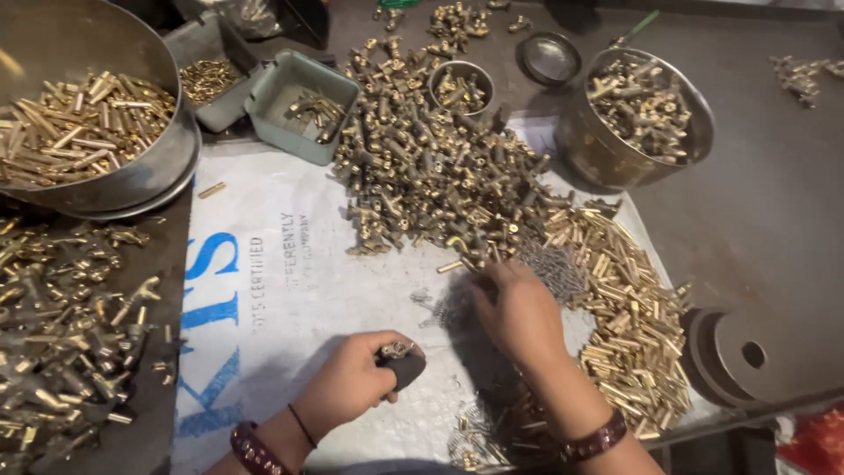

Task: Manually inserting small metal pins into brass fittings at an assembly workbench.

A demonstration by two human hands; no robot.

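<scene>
1. Two big heaps of brass lie at the far left: a wide steel basin (105, 132) filled with short brass rods, and below it a loose pile of T-shaped brass fittings (66, 343) on the dark table.
2. Just right of these, a white woven sack (281, 290) with blue lettering covers the table (774, 211).
3. Low on the sack, the left hand (352, 383) is curled shut around a dark block (404, 368) with a small brass fitting (397, 349) sitting on top; bracelets circle the wrist.
4. Further right, the right hand (519, 312) reaches forward, palm down, fingertips at the near edge of the central heap of fittings (440, 176); whether they pinch a piece I cannot tell.
5. Beside it lie brass tubes (633, 325) and, at the far right, a round steel pot (637, 114).
</scene>
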